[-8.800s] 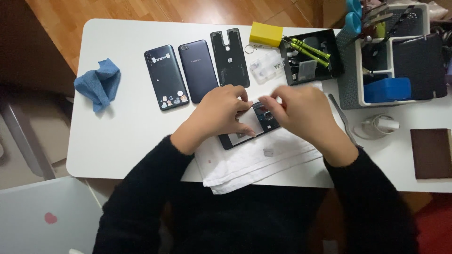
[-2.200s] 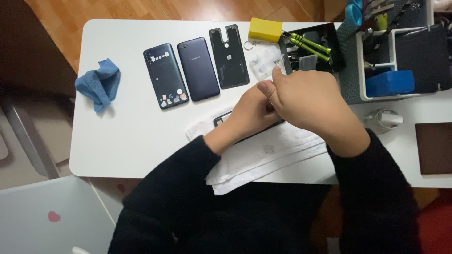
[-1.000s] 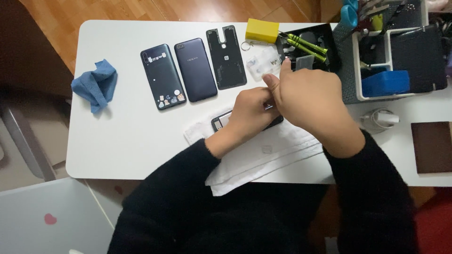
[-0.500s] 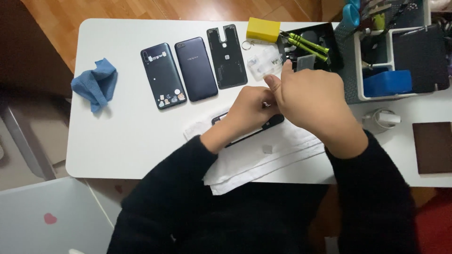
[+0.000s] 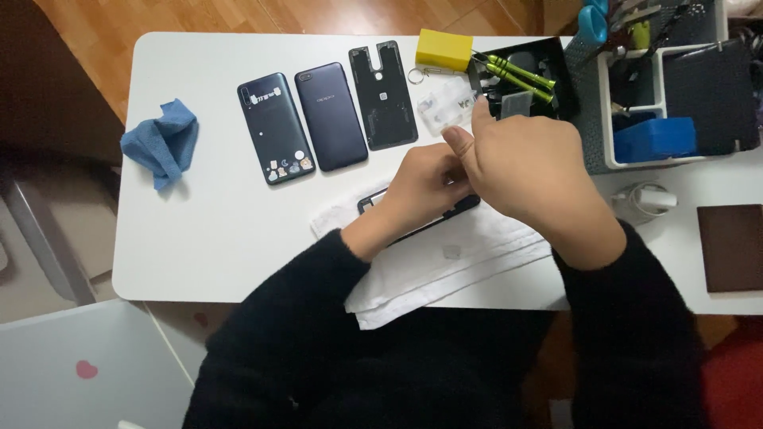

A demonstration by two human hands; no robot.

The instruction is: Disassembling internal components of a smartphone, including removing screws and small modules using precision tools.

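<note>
The opened phone (image 5: pixel 420 213) lies slantwise under both hands — left hand (image 5: pixel 421 187) pressing it, right hand (image 5: pixel 528 171) loosely closed above, grip unclear.

- Blue cloth (image 5: pixel 161 146), crumpled, at nine o'clock.
- Navy phone back cover (image 5: pixel 331 116), plain; the dark case (image 5: pixel 275 128) beside it carries small cartoon stickers.
- Yellow block (image 5: pixel 444 49) at twelve o'clock.
- Lime-green screwdrivers (image 5: pixel 520 74) in a black tray (image 5: pixel 556 71).
- White table (image 5: pixel 214 214).

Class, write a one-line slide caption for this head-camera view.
Both hands, left hand and right hand, work on an opened phone over white paper.
</note>
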